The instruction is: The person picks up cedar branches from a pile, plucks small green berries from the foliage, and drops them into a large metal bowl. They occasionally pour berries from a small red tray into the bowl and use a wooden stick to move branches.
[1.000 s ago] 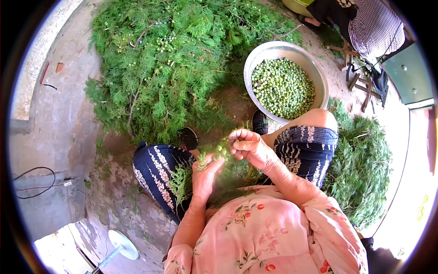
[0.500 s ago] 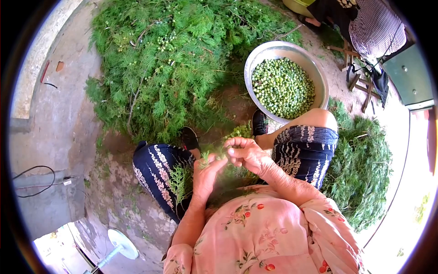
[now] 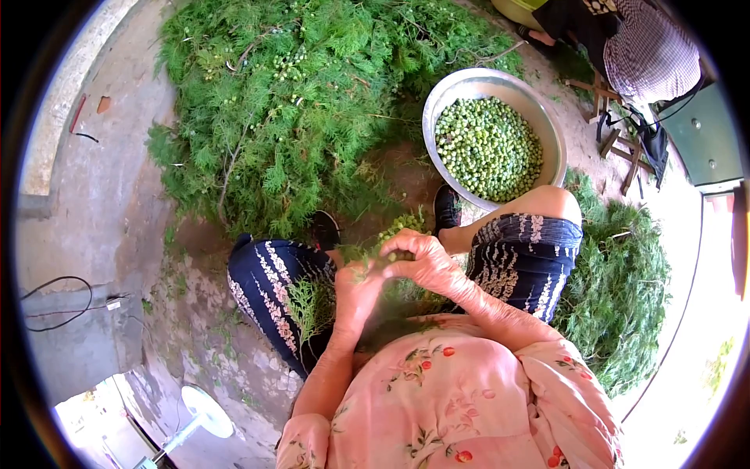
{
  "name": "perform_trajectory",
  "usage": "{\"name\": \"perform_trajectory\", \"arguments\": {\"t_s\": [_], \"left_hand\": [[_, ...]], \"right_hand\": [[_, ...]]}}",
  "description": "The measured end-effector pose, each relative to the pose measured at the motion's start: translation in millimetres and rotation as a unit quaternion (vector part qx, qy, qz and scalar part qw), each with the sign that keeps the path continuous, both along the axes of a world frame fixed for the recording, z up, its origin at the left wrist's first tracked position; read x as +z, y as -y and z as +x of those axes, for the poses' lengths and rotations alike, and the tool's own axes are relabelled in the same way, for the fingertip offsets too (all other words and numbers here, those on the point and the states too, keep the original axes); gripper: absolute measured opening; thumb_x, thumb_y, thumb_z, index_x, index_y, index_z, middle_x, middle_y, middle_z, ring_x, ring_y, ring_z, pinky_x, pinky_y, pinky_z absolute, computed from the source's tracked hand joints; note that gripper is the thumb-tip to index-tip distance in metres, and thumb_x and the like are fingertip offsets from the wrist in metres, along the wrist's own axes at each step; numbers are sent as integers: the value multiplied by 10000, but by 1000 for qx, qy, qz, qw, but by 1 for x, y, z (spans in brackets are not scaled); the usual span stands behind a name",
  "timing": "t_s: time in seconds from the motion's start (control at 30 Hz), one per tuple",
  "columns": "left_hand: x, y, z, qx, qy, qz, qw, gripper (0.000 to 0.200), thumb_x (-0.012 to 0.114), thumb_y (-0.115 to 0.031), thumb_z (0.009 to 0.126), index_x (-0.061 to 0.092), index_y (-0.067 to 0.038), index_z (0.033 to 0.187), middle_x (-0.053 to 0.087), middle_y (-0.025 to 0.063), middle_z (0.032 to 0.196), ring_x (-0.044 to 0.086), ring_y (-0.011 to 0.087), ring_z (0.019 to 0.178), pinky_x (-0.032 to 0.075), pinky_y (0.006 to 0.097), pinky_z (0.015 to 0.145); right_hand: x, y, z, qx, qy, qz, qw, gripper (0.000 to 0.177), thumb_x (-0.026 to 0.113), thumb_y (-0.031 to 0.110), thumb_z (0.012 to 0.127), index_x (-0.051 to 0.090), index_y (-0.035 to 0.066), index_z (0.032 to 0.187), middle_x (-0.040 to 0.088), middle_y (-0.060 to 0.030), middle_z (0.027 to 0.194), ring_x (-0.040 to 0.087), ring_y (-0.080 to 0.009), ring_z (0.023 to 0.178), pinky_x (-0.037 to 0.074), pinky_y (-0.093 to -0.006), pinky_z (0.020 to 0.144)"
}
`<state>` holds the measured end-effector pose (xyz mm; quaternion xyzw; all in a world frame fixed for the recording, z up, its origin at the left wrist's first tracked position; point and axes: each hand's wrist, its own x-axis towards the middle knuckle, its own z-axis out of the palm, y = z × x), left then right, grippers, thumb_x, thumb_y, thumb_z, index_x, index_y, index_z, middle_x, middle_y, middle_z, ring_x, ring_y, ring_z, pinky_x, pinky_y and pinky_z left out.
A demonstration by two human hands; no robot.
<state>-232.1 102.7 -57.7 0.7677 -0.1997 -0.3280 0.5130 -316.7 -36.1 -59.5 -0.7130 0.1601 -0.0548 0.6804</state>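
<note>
My left hand (image 3: 357, 295) is closed around a feathery green conifer sprig (image 3: 355, 255), its tips sticking out past the fingers. Curled close against it, my right hand (image 3: 428, 264) has its thumb and fingertips at the sprig, with a few small green cones partly showing between them. Just beyond the hands, more green cones (image 3: 402, 225) lie in a heap between my feet. Another leafy sprig (image 3: 307, 306) rests against my left thigh. To the front right stands a wide metal basin (image 3: 556, 148) partly filled with loose green cones (image 3: 488, 148).
A large pile of cut conifer branches (image 3: 273, 133) spreads ahead, and a second pile (image 3: 625, 289) lies to the right. Another person (image 3: 652, 51) sits at top right near a wooden stool (image 3: 625, 152). A white fan (image 3: 207, 412) stands at lower left.
My right hand has drawn in toward the left hand, its fingers curling more over the sprig. The left hand stays nearly in place. The whole view has shifted slightly.
</note>
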Motion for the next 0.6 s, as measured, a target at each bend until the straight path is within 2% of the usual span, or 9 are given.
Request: {"name": "perform_trajectory", "arguments": {"t_s": [0.1,0.2,0.3,0.4,0.5,0.53,0.57,0.6], "left_hand": [[-3,0,0,0,18,-12,1000,183,615,-56,790,528,6,641,501,4,575,460,70,492,371,224,446],[-9,-3,2,-15,34,-12,999,184,618,-66,794,535,7,648,511,9,587,463,72,493,375,228,445],[-7,-4,2,-32,32,14,999,162,622,-70,794,559,11,667,530,13,604,469,74,507,381,229,454],[5,-2,2,-11,-42,-2,999,148,627,-69,790,577,17,680,545,12,619,477,81,522,388,227,472],[6,-4,5,11,-97,-34,995,129,630,-67,789,590,13,696,553,11,631,484,90,542,393,227,494],[6,-5,6,17,-108,-42,993,121,630,-66,789,594,10,702,554,11,635,486,94,549,394,228,502],[7,-5,6,45,-135,-53,988,97,632,-72,785,600,-3,726,564,14,650,492,96,553,398,231,514],[12,-5,7,74,-163,-62,982,75,633,-79,781,607,-15,750,573,17,664,497,98,558,401,234,526]], "right_hand": [[-8,-4,3,-1,42,-64,997,249,717,61,694,627,34,926,566,-54,879,547,-131,800,449,-257,755],[-5,-6,4,-22,46,-65,997,244,707,34,674,626,34,903,572,-86,821,566,-173,764,461,-277,711],[2,-6,4,-27,2,-35,999,208,679,40,715,620,18,913,575,-74,769,569,-161,677,467,-267,653],[13,-2,5,-13,-122,109,986,126,640,54,769,607,8,882,573,-48,700,546,-135,572,448,-247,551],[-3,5,1,-79,-90,394,911,62,609,75,815,605,34,861,566,-23,659,500,-103,506,406,-225,474],[-2,9,0,-121,-70,430,892,21,597,79,830,599,73,850,567,-18,660,468,-94,484,373,-210,444],[-1,16,2,-200,-30,454,867,17,600,94,831,594,84,843,554,-14,639,464,-105,490,384,-211,468],[-7,30,0,-221,-14,455,863,26,593,84,831,568,77,833,548,-18,655,491,-118,547,418,-227,532]]}}
